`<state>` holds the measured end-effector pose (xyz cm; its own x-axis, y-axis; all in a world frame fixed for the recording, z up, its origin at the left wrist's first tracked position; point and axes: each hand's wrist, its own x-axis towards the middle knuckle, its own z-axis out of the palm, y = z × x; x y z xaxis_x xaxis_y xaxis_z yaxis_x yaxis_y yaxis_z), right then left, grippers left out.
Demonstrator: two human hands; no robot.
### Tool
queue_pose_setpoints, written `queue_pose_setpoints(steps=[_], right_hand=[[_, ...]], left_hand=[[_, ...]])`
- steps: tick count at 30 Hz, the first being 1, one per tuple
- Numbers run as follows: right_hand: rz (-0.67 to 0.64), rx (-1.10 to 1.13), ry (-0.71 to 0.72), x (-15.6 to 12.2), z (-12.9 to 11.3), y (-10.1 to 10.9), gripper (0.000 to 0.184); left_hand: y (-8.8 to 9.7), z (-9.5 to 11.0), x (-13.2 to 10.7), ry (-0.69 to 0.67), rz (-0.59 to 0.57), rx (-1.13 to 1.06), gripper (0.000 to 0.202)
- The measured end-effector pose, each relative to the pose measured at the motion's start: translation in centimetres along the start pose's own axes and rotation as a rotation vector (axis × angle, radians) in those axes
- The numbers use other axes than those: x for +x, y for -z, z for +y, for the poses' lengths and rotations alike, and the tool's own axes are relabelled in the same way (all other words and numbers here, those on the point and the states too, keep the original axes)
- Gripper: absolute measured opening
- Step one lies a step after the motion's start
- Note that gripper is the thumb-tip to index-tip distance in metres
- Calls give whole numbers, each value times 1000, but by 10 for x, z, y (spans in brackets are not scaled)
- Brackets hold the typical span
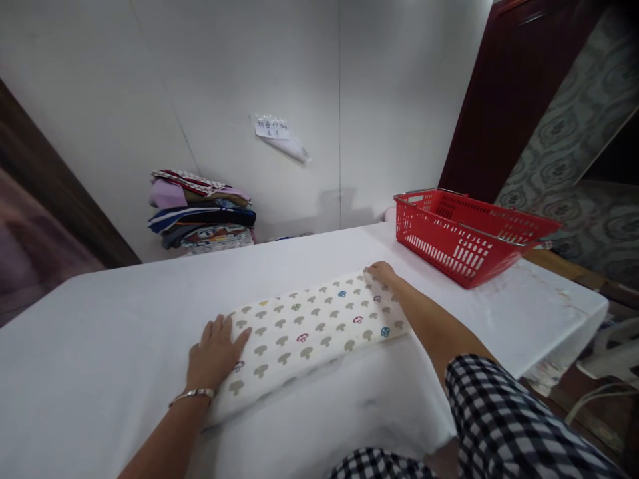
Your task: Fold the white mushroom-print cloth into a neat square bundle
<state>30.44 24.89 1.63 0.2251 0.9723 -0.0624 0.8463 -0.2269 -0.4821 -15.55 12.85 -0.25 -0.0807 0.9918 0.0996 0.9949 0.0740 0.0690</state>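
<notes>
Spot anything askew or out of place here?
The red basket sits skewed at the right edge of the table, one corner seeming to overhang. The wall note is crumpled, partly peeling. The folded cloth looks neat.

left hand [214, 356]: silver bangle [192, 395] | right arm: black-white checked sleeve [499, 419]

The folded cloth [309, 326] lies on the table [100, 346], left hand [214, 352] on its left end, right hand [382, 271] on its far right corner, basket [469, 233] behind-right, clothes pile [202, 209] behind-left.
</notes>
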Motion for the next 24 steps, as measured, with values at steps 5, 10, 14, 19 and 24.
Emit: queue_pose_setpoints(steps=[5, 10, 14, 19, 24], right_hand=[[58, 5, -32, 4, -4, -9, 28], [146, 11, -54, 1, 3, -18, 28], [129, 27, -43, 3, 9, -19, 28], [38, 53, -19, 13, 12, -14, 26], [-2, 71, 8, 18, 7, -8, 29]], left_hand=[[1, 1, -1, 21, -23, 39, 69], [1, 0, -2, -21, -2, 38, 62], [-1, -1, -2, -10, -8, 23, 66], [4, -5, 10, 77, -85, -52, 67], [17, 10, 39, 85, -82, -46, 63]])
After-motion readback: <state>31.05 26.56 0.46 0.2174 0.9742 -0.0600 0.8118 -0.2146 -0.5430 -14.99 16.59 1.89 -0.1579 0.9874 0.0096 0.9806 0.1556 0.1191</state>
